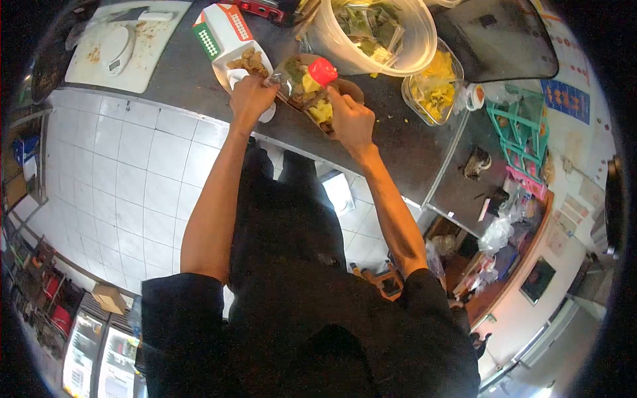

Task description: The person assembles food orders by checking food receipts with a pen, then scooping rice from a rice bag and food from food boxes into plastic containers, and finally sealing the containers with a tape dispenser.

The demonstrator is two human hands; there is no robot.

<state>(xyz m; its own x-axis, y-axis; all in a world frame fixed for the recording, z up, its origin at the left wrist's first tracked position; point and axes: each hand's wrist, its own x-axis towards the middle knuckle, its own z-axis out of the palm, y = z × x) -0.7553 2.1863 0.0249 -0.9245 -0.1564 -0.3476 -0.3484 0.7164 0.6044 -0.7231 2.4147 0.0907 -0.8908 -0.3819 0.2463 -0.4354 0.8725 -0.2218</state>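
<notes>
My left hand (253, 101) is closed, its fingertips at a small piece of clear, shiny plastic (273, 80) on the near edge of an open brown food box (302, 109). In the box lie greens, browned pieces and yellow chunks. My right hand (353, 124) is closed at the box's right side. Its fingers meet a red plastic utensil (322, 71), whose rounded end is over the food; the handle is hidden. Left of the brown box stands a white, orange and green carton (229, 36) with browned fried pieces (251, 61) at its near end.
A large clear tub (418, 30) with leaves and packets stands behind the box. To its right is a glass container (434, 116) of yellow pieces. A white scale (118, 52) rests on a cutting board (156, 40) at far left. A teal rack (517, 126) stands right.
</notes>
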